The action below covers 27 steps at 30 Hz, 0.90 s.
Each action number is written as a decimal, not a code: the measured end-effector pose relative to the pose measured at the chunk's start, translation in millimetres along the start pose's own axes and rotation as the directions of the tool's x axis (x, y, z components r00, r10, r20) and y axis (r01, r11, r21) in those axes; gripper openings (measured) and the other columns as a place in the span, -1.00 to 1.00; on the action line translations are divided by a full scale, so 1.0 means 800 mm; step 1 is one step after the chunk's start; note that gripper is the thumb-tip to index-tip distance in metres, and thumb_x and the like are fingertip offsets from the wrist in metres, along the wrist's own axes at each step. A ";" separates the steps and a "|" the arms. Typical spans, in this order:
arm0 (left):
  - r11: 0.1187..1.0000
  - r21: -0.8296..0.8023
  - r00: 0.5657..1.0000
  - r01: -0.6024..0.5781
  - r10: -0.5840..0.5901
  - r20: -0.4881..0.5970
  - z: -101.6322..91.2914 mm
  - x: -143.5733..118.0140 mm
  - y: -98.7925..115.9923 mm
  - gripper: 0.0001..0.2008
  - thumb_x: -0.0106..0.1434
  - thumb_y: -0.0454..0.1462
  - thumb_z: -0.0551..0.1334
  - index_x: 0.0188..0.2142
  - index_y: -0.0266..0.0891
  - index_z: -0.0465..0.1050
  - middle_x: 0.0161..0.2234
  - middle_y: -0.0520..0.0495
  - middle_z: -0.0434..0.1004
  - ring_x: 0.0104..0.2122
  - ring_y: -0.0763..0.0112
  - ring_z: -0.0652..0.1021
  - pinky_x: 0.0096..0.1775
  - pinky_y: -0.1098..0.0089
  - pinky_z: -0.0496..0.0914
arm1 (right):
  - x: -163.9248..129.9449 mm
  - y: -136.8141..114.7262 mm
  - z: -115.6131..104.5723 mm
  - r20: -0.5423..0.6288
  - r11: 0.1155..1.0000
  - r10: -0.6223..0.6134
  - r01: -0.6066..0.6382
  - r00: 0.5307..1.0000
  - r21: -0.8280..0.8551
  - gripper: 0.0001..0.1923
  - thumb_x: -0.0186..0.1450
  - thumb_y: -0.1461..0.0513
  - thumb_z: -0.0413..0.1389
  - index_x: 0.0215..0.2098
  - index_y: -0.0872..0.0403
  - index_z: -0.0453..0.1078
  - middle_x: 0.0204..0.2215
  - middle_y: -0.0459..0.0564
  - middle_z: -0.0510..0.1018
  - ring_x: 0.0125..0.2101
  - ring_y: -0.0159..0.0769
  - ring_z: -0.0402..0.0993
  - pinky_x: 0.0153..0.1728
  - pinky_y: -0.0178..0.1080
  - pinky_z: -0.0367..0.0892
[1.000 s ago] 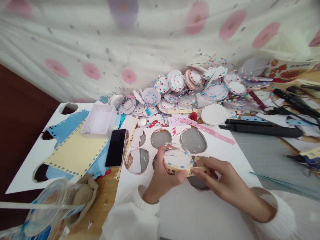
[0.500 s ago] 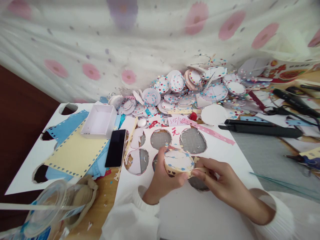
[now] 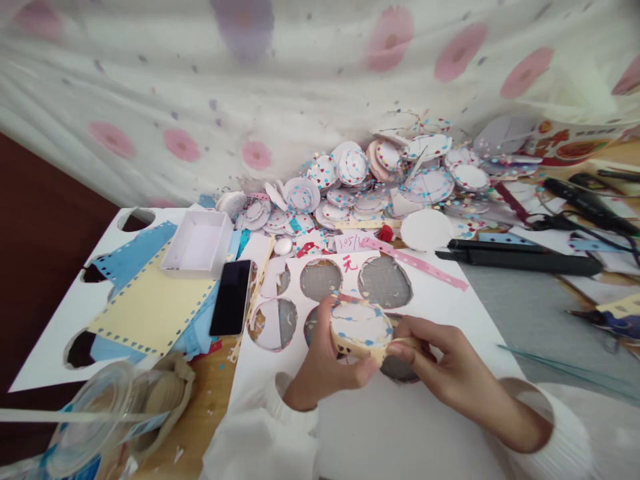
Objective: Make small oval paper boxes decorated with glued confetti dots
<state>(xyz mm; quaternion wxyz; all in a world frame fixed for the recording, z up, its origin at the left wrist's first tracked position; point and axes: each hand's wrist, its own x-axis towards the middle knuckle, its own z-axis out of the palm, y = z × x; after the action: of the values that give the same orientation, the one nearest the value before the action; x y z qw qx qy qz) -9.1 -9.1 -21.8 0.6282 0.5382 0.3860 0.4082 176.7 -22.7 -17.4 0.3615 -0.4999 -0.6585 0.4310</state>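
A small round paper piece [image 3: 361,325] has a white disc on top, blue and yellow bits round its rim and a pale yellow strip with dark hearts along its side. My left hand [image 3: 327,357] grips it from the left, fingers behind and thumb at the front. At its right edge, my right hand [image 3: 437,353] pinches the end of the yellow paper strip [image 3: 404,341] between thumb and fingers. Both hands are above a white sheet [image 3: 465,313] with large round holes cut in it.
Behind lies a heap of decorated paper discs [image 3: 353,167]. To the left are a phone [image 3: 231,298], a white box [image 3: 196,243], yellow paper [image 3: 155,300] and a clear plastic cup [image 3: 95,413]. A black bar-shaped object [image 3: 525,259] and pliers [image 3: 600,320] lie right.
The round piece has shifted slightly right in my hands. My left thumb has moved a little down along its front; my right hand keeps its pinch.
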 end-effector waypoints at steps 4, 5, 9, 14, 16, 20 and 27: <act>1.000 -0.007 1.000 -0.012 0.012 0.026 -0.004 -0.001 -0.004 -0.29 -0.02 -0.37 0.37 0.09 -0.08 0.12 0.02 -0.14 0.45 0.00 0.18 0.53 -0.01 0.24 0.48 | 0.001 -0.004 -0.003 -0.020 1.000 -0.004 0.004 1.000 0.001 -0.53 0.36 -0.06 -0.01 -0.58 0.06 0.21 -0.67 -0.16 0.19 -0.60 -0.43 0.06 -0.61 -0.34 0.05; 1.000 -0.014 1.000 -0.017 0.017 0.015 -0.003 0.000 -0.004 -0.30 -0.02 -0.37 0.37 0.08 -0.08 0.13 0.02 -0.14 0.45 -0.01 0.18 0.53 -0.01 0.24 0.48 | 0.001 -0.004 -0.003 -0.021 1.000 -0.007 0.007 1.000 0.000 -0.52 0.36 -0.06 -0.01 -0.58 0.06 0.21 -0.67 -0.16 0.19 -0.60 -0.43 0.06 -0.61 -0.34 0.06; 1.000 -0.016 0.999 -0.025 0.024 -0.048 0.002 0.002 0.000 -0.35 0.00 -0.39 0.37 0.04 -0.09 0.15 0.01 -0.13 0.46 -0.02 0.19 0.54 0.01 0.25 0.47 | -0.001 -0.004 0.000 -0.012 1.000 -0.013 0.013 1.000 -0.010 -0.54 0.35 -0.05 0.00 -0.58 0.06 0.24 -0.68 -0.16 0.22 -0.61 -0.43 0.08 -0.61 -0.33 0.07; 1.000 0.002 0.998 -0.027 0.028 -0.053 0.001 0.002 -0.003 -0.35 -0.01 -0.41 0.36 0.03 -0.08 0.15 -0.03 -0.09 0.48 -0.04 0.23 0.54 -0.02 0.30 0.48 | -0.004 0.001 0.003 0.021 0.999 -0.027 0.028 0.999 -0.033 -0.57 0.37 0.00 0.00 -0.55 0.06 0.25 -0.67 -0.15 0.28 -0.61 -0.42 0.12 -0.60 -0.33 0.09; 0.999 0.011 0.998 -0.034 0.035 -0.043 -0.002 0.002 -0.006 -0.37 0.00 -0.41 0.36 0.02 -0.08 0.16 -0.04 -0.08 0.47 -0.05 0.24 0.53 -0.04 0.32 0.48 | -0.005 0.002 0.004 0.023 0.998 -0.043 0.044 0.999 -0.050 -0.58 0.37 0.01 0.00 -0.55 0.06 0.25 -0.66 -0.14 0.31 -0.60 -0.41 0.14 -0.59 -0.33 0.10; 1.000 0.027 0.999 -0.012 0.014 -0.053 -0.006 0.000 -0.009 -0.37 0.00 -0.40 0.37 0.03 -0.11 0.16 -0.03 -0.10 0.46 -0.04 0.18 0.52 -0.04 0.31 0.47 | -0.006 0.004 0.006 0.026 0.996 -0.056 0.057 0.998 -0.073 -0.60 0.38 0.03 0.00 -0.54 0.06 0.28 -0.65 -0.12 0.35 -0.59 -0.40 0.16 -0.58 -0.33 0.11; 1.000 0.016 0.999 -0.014 0.015 -0.050 -0.003 0.002 -0.005 -0.36 -0.08 -0.41 0.38 -0.01 -0.13 0.18 -0.09 -0.09 0.49 -0.10 0.21 0.54 -0.11 0.36 0.48 | -0.008 0.010 0.009 0.017 0.993 -0.060 0.062 0.998 -0.101 -0.58 0.37 0.01 0.00 -0.55 0.06 0.26 -0.65 -0.13 0.32 -0.59 -0.40 0.17 -0.58 -0.33 0.10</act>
<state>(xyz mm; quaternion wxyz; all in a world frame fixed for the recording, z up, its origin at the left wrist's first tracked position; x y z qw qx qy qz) -10.0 -7.1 -25.9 0.6113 0.5354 0.4009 0.4230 174.6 -29.6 -27.4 0.3439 -0.4943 -0.6971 0.3891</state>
